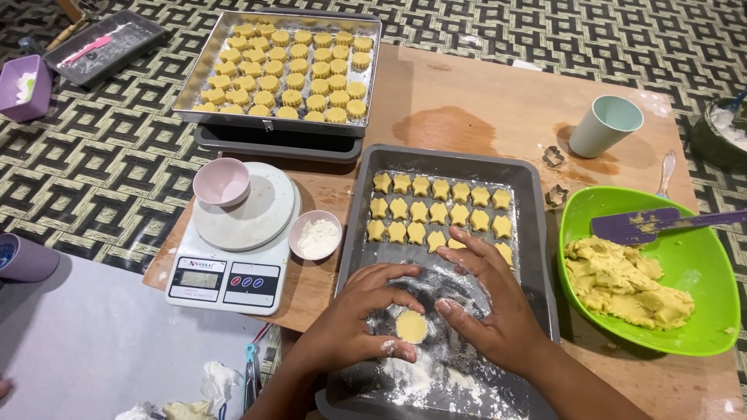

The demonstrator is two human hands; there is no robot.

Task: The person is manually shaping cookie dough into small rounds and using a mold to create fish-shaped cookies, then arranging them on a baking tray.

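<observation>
My left hand (354, 323) and my right hand (486, 299) curve around a small round disc of yellow dough (411, 326) on the floured near end of a grey baking tray (537, 233). Fingertips of both hands touch the disc's edge. Farther up the same tray lie three rows of star-shaped dough pieces (440, 208); my right fingers reach just to the nearest row.
A green bowl (700, 257) with yellow dough and a purple spatula (646, 225) sits right. A steel tray of round cookies (288, 66) stands at the back. A kitchen scale (233, 264) with a pink bowl, a small flour dish (315, 235), a cup (605, 124) and two cutters (554, 175) surround the tray.
</observation>
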